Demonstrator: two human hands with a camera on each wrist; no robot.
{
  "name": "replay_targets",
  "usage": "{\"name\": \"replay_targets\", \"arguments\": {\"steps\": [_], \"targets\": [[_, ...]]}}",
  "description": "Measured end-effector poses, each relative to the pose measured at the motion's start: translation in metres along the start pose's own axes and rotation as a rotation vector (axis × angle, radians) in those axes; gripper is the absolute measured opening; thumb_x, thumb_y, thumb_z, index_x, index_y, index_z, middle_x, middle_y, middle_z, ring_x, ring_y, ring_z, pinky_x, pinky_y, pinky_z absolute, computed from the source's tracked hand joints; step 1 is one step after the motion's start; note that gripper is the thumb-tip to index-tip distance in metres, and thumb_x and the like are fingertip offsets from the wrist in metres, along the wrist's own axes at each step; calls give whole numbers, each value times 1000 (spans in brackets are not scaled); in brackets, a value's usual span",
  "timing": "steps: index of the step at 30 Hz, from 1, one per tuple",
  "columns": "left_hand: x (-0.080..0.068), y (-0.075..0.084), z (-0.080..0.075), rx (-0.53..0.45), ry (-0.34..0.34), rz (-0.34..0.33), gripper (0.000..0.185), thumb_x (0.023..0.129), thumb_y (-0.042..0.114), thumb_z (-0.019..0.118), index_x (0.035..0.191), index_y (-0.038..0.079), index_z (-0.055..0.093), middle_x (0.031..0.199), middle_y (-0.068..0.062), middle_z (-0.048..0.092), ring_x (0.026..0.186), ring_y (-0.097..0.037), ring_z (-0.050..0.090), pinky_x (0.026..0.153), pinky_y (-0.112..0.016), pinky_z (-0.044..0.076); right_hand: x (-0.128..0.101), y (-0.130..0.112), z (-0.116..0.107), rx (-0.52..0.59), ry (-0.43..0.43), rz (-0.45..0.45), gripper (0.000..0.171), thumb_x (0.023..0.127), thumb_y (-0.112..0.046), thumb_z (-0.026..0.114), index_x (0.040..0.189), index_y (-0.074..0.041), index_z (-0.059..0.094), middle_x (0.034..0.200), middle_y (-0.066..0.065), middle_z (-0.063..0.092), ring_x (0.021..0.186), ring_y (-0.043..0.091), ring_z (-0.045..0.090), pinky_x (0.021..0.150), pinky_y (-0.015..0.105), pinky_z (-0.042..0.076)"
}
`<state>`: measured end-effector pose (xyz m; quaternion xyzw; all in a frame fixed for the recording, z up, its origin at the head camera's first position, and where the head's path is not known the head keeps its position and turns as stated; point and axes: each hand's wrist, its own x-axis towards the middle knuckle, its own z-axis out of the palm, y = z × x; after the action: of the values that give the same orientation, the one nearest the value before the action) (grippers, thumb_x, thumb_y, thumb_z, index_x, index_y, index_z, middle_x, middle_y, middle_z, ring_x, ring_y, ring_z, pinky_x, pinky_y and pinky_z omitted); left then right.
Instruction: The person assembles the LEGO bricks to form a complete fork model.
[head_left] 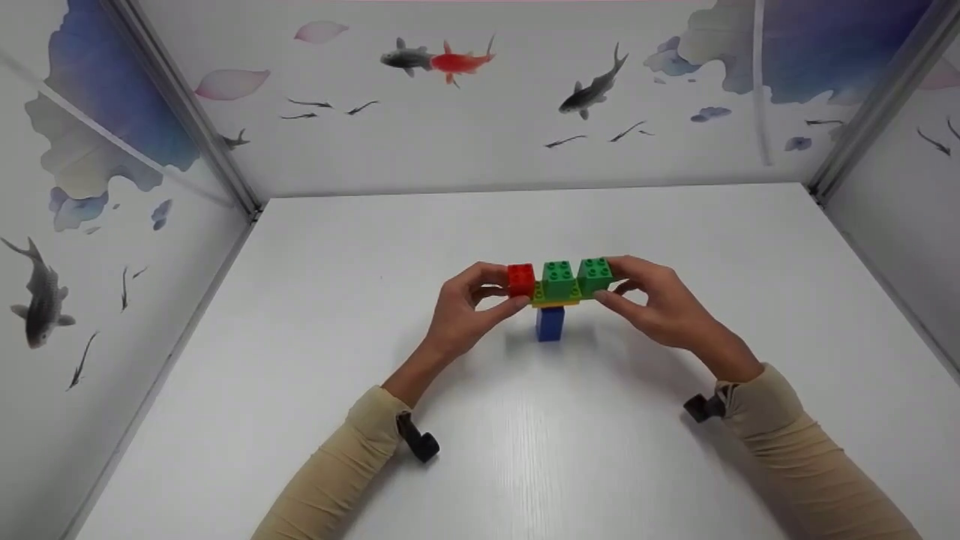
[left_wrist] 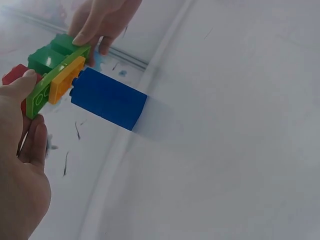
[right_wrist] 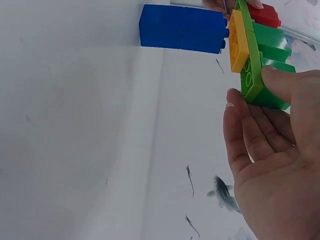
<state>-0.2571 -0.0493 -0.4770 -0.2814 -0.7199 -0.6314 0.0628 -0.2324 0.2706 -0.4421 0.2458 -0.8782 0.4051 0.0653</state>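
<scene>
Two blue bricks [right_wrist: 182,28], stacked one on the other, stand upright on the table [head_left: 480,450]. Above them is a yellow plate [left_wrist: 66,80] under a long light green plate [right_wrist: 252,70]; blue studs show in the narrow gap below the yellow. Along the green plate's top sit a red brick [head_left: 520,280] at the left end, a green brick [head_left: 557,282] in the middle and another green brick [head_left: 595,276] at the right. My left hand [head_left: 469,309] pinches the red end between thumb and fingers. At the opposite end, my right hand [head_left: 660,304] pinches the right green brick and plate.
White walls printed with fish surround the table at the back [head_left: 510,165] and on both sides. Black wrist cameras hang below the left cuff [head_left: 420,442] and by the right cuff [head_left: 705,407].
</scene>
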Motion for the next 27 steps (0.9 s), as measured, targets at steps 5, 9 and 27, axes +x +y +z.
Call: {"name": "replay_targets", "arguments": {"steps": [5,9,27], "targets": [[0,0,-2,-11,-19,-5,38,94,21,87,128,15,72,123,-2,77,116,-19,73,106,-54,60,0,0,1,-20,-14,-3,46,104,-24,76,146,-10,63,132,4,73,117,17,71,96,24,61],[-1,-2,-2,-23,-28,-13,37,94,20,86,127,14,72,122,-3,77,115,-19,74,106,-55,60,0,0,2,-16,-17,-15,46,104,-23,76,146,-10,64,132,5,74,117,17,71,95,27,62],[-3,-8,-4,-32,-36,-65,40,96,26,85,131,16,70,125,-2,77,116,-19,74,107,-51,60,0,1,5,11,-25,1,44,105,-26,74,147,-15,64,131,2,72,120,18,70,95,31,63]]}}
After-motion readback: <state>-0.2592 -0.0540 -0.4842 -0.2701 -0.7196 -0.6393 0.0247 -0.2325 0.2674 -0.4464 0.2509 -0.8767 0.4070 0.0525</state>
